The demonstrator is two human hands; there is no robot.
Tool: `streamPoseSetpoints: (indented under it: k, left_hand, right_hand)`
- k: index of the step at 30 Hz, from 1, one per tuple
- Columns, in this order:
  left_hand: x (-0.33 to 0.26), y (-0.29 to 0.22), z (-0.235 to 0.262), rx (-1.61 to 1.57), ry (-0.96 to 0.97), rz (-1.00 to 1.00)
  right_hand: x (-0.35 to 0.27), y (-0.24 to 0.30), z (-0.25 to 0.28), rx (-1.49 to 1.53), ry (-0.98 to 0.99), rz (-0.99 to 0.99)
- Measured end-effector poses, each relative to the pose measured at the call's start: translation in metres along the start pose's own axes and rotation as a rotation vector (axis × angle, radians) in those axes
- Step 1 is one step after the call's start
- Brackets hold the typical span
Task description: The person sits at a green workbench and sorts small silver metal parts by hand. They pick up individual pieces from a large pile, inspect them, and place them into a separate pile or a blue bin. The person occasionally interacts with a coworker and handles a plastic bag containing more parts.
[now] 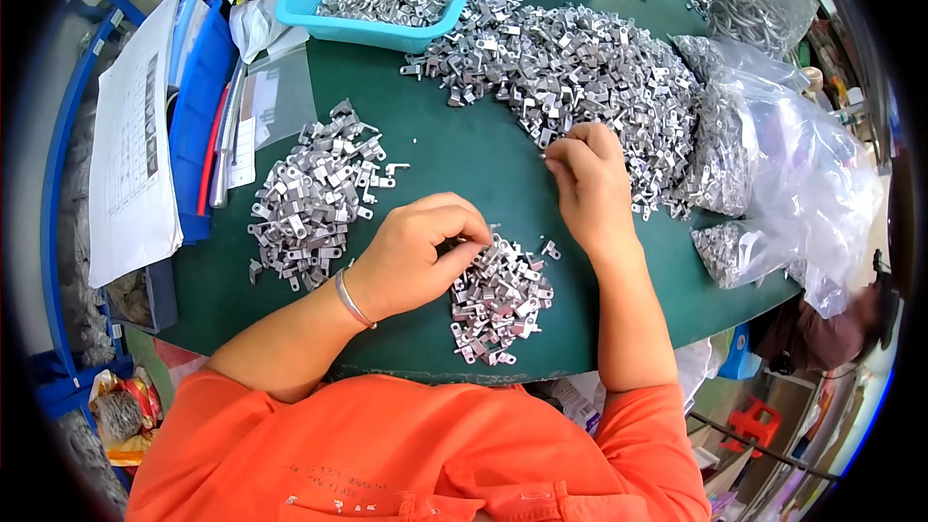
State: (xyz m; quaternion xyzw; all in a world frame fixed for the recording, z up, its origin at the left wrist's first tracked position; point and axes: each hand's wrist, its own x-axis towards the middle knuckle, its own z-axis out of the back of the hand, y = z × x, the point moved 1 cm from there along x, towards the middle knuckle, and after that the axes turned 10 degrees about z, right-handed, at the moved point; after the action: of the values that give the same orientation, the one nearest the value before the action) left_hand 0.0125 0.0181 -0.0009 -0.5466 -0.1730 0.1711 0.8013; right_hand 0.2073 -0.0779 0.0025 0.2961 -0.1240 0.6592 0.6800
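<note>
My left hand (416, 249), with a metal bangle (354, 301) at its wrist, is closed with thumb and forefinger pinched together. Its fingertips are at the top of a small near pile of metal brackets (498, 304); whatever they pinch is hidden. At the front edge of a large heap of the same small bent brackets (619, 72), each with a hole, my right hand (592, 188) has its thumb and fingers drawn together. A tiny piece may be at those fingertips, too small to make out. Left of my left hand lies another bracket pile (314, 198).
A turquoise basket (290, 10) of small metal parts stands at the far side of the green table (406, 155). Clear plastic bags (802, 164) of parts lie at right. At left are a blue file holder (201, 116), papers (135, 155) and a red pen (212, 150).
</note>
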Motion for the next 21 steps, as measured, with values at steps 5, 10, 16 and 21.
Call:
streamPoseSetpoints:
  k: [5, 10, 16, 21]
  left_hand:
    - [-0.001, 0.004, -0.001, -0.212, -0.039, 0.167]
    - [0.000, 0.000, -0.002, -0.715, 0.014, 0.389]
    - [0.000, 0.004, 0.003, -0.809, 0.010, 0.461]
    - [0.001, 0.001, 0.001, -0.787, -0.022, 0.448]
  right_hand:
    - [-0.009, 0.029, 0.000, 1.082, 0.125, -0.596]
    - [-0.006, 0.046, 0.002, 1.286, 0.255, -0.676]
    - [-0.007, 0.043, 0.001, 1.442, 0.249, -0.795]
    - [-0.003, 0.046, 0.003, 0.820, 0.033, -0.154]
